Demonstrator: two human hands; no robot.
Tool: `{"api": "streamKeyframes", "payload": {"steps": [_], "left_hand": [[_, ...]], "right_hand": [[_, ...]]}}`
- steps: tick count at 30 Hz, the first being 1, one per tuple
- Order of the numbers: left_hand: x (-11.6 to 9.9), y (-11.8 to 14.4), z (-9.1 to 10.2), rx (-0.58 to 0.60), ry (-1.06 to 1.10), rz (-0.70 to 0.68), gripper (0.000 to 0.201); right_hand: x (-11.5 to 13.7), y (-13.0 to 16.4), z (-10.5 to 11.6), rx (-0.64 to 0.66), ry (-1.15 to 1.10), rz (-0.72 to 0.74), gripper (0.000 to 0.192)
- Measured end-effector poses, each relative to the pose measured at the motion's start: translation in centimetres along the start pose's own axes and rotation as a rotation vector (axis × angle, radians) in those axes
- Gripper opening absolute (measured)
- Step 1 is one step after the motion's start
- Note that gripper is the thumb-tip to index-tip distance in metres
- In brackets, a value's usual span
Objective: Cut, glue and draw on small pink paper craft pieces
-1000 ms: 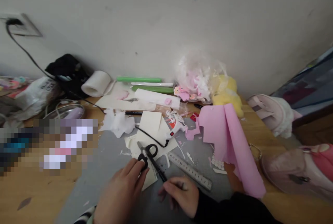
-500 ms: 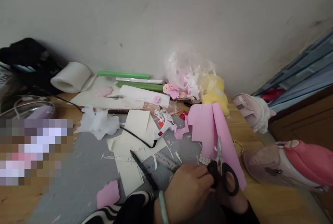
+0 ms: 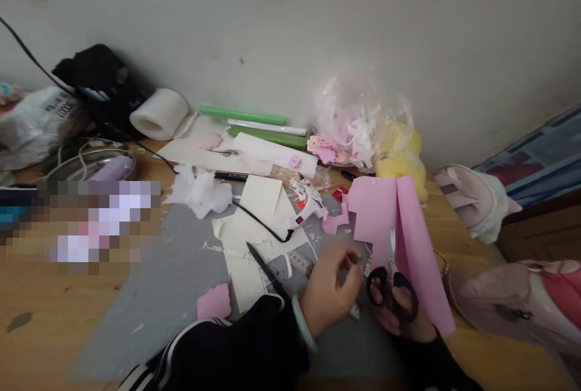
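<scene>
Over on the far left we have a white plastic bag (image 3: 39,121) and a black bundle (image 3: 102,85) against the wall, with a roll of white material (image 3: 160,114) just beside it. Moving in, a white fluffy tuft (image 3: 200,190) sits on the wooden surface (image 3: 54,312), and cream card sheets (image 3: 254,221) lie across the grey mat (image 3: 177,282). A small pink scrap (image 3: 214,301) rests on the mat near our sleeve, and a black pen (image 3: 265,270) lies slantwise over the card. The glue gun (image 3: 305,206) sits just past it, cord trailing left.

Now the left hand (image 3: 329,288): fingers curled, fingertips pinched together near the ruler (image 3: 300,262), though we cannot tell what it grips, if anything. Just beside it, the right hand (image 3: 399,312) has its fingers through the black loops of the scissors (image 3: 391,285), blades pointing up against the pink foam sheet (image 3: 399,239), which stands folded and leans toward the right edge.

The risk as we judge it: that sheet is loose and unsupported, so it could buckle or slide under the blades and give a ragged cut. The left fingers are close to the blades, so a slip could nick them. Further right, a pink and white bag (image 3: 474,200) lies well apart.
</scene>
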State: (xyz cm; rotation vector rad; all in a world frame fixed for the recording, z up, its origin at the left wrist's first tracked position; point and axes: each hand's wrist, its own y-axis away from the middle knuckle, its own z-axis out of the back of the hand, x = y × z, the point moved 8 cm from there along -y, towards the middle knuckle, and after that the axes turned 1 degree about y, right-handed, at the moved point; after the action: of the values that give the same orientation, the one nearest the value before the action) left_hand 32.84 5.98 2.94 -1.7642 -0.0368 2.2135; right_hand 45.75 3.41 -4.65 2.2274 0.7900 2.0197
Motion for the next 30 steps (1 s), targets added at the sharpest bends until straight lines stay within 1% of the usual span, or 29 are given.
{"api": "streamKeyframes", "payload": {"steps": [1, 3, 5, 6, 7, 9, 11, 13, 15, 17, 19, 22, 24, 26, 27, 28, 30], "left_hand": [[0.8, -0.4, 0.2, -0.05, 0.033, 0.056, 0.014], [2.4, -1.4, 0.1, -0.11, 0.101, 0.151, 0.014], [3.7, -2.3, -0.5, -0.124, 0.182, 0.22, 0.017], [4.3, -2.6, -0.9, -0.11, 0.227, 0.249, 0.021], [4.7, -2.9, -1.4, -0.082, 0.276, 0.275, 0.024], [5.1, -3.1, -2.5, 0.014, 0.368, 0.316, 0.027], [5.0, -3.0, -3.6, 0.129, 0.427, 0.339, 0.026], [4.7, -2.6, -4.2, 0.223, 0.436, 0.34, 0.024], [4.4, -2.4, -4.4, 0.277, 0.399, 0.326, 0.022], [4.3, -2.2, -4.1, 0.292, 0.322, 0.306, 0.021], [4.2, -2.1, -3.4, 0.273, 0.209, 0.277, 0.018], [3.7, -2.0, -2.3, 0.238, 0.027, 0.198, 0.009], [3.3, -1.9, -1.7, 0.22, -0.069, 0.148, 0.022], [3.0, -2.1, -1.3, 0.183, -0.137, 0.125, 0.038], [2.9, -2.3, -1.2, 0.16, -0.16, 0.122, 0.043], [2.8, -2.5, -1.1, 0.137, -0.176, 0.122, 0.044], [2.6, -3.0, -1.1, 0.105, -0.189, 0.126, 0.039]], "right_hand": [[-0.1, 0.1, -0.4, 0.032, -0.064, -0.016, 0.053], [-0.6, 0.3, -1.3, 0.091, -0.193, -0.051, 0.055], [-1.0, 0.5, -2.1, 0.138, -0.285, -0.076, 0.057], [-1.2, 0.6, -2.4, 0.157, -0.323, -0.085, 0.058], [-1.4, 0.7, -2.7, 0.174, -0.359, -0.093, 0.06], [-1.7, 0.9, -3.3, 0.2, -0.424, -0.103, 0.061], [-1.8, 1.0, -3.9, 0.219, -0.483, -0.108, 0.059], [-1.9, 1.0, -4.4, 0.235, -0.533, -0.109, 0.055], [-1.6, 0.9, -4.8, 0.249, -0.575, -0.099, 0.052], [-0.9, 1.0, -4.6, 0.25, -0.614, -0.066, 0.05], [0.3, 1.1, -3.7, 0.232, -0.659, -0.006, 0.048], [2.2, 1.6, -2.0, 0.201, -0.711, 0.066, 0.045], [2.8, 1.9, -1.7, 0.223, -0.712, 0.035, 0.053], [2.7, 2.0, -2.3, 0.282, -0.694, -0.05, 0.067], [2.5, 2.0, -2.7, 0.314, -0.684, -0.095, 0.074], [2.2, 2.0, -3.1, 0.34, -0.677, -0.133, 0.078], [1.6, 1.8, -3.8, 0.368, -0.669, -0.183, 0.08]]}}
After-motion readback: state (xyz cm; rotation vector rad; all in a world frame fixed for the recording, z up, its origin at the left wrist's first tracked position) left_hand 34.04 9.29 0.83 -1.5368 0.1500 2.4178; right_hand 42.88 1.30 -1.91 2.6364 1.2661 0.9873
